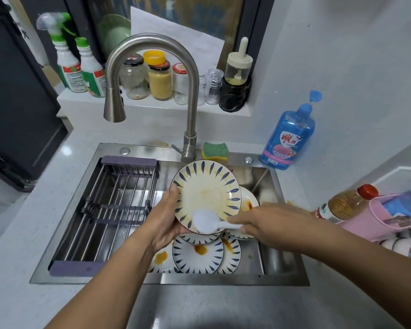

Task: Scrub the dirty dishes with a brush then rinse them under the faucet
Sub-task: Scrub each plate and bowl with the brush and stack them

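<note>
My left hand (166, 217) grips the lower left rim of a leaf-patterned plate (207, 188), holding it tilted above the sink (282, 271). Faint orange smears cover its face. My right hand (266, 224) holds the handle of a white brush (205, 222), whose head presses on the plate's lower edge. Beneath them lie several dirty plates (197, 254) with orange sauce stains. The steel faucet (150, 74) arches over the sink's left half; no water runs from it.
A dish rack (109, 210) spans the sink's left side. Behind the sink are a green-yellow sponge (215, 150) and a blue soap bottle (288, 136). Jars and spray bottles line the back ledge. A sauce bottle (344, 203) and pink container (389, 214) sit at right.
</note>
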The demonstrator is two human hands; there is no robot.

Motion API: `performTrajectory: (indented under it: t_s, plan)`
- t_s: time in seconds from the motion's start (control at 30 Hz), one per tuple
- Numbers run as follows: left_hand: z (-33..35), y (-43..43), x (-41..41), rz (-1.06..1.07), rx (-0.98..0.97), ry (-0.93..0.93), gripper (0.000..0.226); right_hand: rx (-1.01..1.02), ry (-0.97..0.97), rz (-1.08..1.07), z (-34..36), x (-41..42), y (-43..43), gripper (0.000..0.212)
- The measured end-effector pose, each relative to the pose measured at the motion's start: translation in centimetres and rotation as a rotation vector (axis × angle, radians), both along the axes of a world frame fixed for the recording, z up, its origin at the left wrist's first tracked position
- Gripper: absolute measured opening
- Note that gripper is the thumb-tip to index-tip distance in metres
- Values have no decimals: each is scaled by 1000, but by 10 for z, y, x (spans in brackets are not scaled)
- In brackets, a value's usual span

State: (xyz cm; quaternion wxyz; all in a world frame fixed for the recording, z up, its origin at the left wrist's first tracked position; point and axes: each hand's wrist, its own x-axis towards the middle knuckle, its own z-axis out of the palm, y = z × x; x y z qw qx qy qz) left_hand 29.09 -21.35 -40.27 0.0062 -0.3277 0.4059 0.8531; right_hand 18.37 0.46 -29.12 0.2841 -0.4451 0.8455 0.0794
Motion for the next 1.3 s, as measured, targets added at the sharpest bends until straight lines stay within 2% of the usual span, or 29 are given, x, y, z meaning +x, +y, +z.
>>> performTrajectory:
  t_s: [0.1, 0.2, 0.33, 0.4, 0.47, 0.57, 0.63, 0.7, 0.8, 0.9, 1.0, 1.17, 1.23, 1.3]
  plan:
    - [5, -5, 7, -73, -85, 18, 45, 132, 217, 0, 13, -12, 16, 35]
    - [9, 2, 10, -162, -167, 42, 41, 128, 424, -9, 22, -13, 5, 55]
    - [13, 10, 10, -227, -208, 49, 41, 25, 461, 66, 22, -5, -19, 76]
    - [15, 8, 11, -212, -205, 47, 44, 0, 490, 115, 19, 0, -24, 78]
    - [15, 3, 13, -159, -213, 38, 48, 3, 521, 75, 16, -4, -20, 78]
    - [17, -5, 12, -40, -257, 26, 48, 108, 463, -21, 19, -8, -1, 66]
    - [20, -4, 10, 5, -307, 17, 43, 147, 295, -29, 20, 3, 7, 50]
    - [21, 2, 5, 26, -307, 16, 42, 86, 94, -43, 19, 15, 4, 31]
    - [19, 13, 4, 20, -270, -9, 51, -69, -85, -99, 9, 20, -14, 30]
    - [16, 22, 8, -3, -206, -16, 63, -174, -23, -141, 0, 16, -29, 35]
    - [14, 30, 11, -2, -190, 28, 54, -204, 111, -168, -1, 12, -39, 37]
    - [16, 23, 13, 109, -252, 49, 43, -104, 337, -250, -6, -1, -30, 56]
    - [18, 14, 13, 178, -249, 16, 45, -149, 303, -267, -10, -2, -13, 48]
    - [23, 5, 13, 198, -227, -6, 52, -304, 149, -375, -10, -1, -1, 37]
